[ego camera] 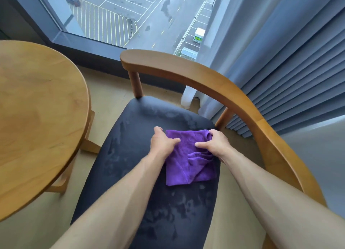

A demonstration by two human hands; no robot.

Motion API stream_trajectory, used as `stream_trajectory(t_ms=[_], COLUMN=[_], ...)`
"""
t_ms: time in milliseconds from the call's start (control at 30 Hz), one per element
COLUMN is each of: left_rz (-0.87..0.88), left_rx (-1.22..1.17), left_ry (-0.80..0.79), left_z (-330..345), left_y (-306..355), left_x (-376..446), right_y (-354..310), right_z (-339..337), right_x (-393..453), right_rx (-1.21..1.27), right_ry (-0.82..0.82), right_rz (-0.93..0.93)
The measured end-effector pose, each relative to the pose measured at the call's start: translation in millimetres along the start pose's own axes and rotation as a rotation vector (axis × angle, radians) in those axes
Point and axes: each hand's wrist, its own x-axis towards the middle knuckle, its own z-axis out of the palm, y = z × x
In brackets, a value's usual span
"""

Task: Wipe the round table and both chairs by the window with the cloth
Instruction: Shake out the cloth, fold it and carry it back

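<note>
Seat (130, 164): cloth (188, 162) under fingers (202, 145).

The black chair seat (141, 174) lies open toward the viewer and to its left edge, streaked with damp patches and bare apart from the purple cloth (188, 161), which covers its middle right part under the left hand (163, 142) and right hand (216, 142). The curved wooden backrest rail (214, 86) arcs around the far and right sides, held up by two posts, and blocks passage there. The round table (37, 108) stands just beside the seat on the left, with a strip of floor between. Pleated curtains (289, 71) hang close behind the rail on the right.
</note>
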Motion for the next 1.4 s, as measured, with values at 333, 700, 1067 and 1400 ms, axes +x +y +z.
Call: stream_trajectory(t_ms=[333,700,1067,1400], left_rz=[0.706,1.003,0.292,0.083], left_rx=[0.21,0.953,-0.448,-0.983], left_ry=[0.028,-0.136,-0.259,-0.501], left_z=[-135.1,-96.2,-132.1,-128.5], left_y=[40.0,-89.3,-8.9,21.9], left_x=[-60.4,-74.5,-63.1,-90.8], right_y=[-61.9,14.1,-58.9,-88.7], right_z=[-48.7,37.1,-26.6,-30.6], right_x=[-60.1,-79.5,-79.1,-91.2], right_rx=[-0.004,-0.732,0.494,0.982], right_ry=[-0.036,-0.173,-0.429,-0.68], right_rz=[-0.644,-0.945,-0.356,0.016])
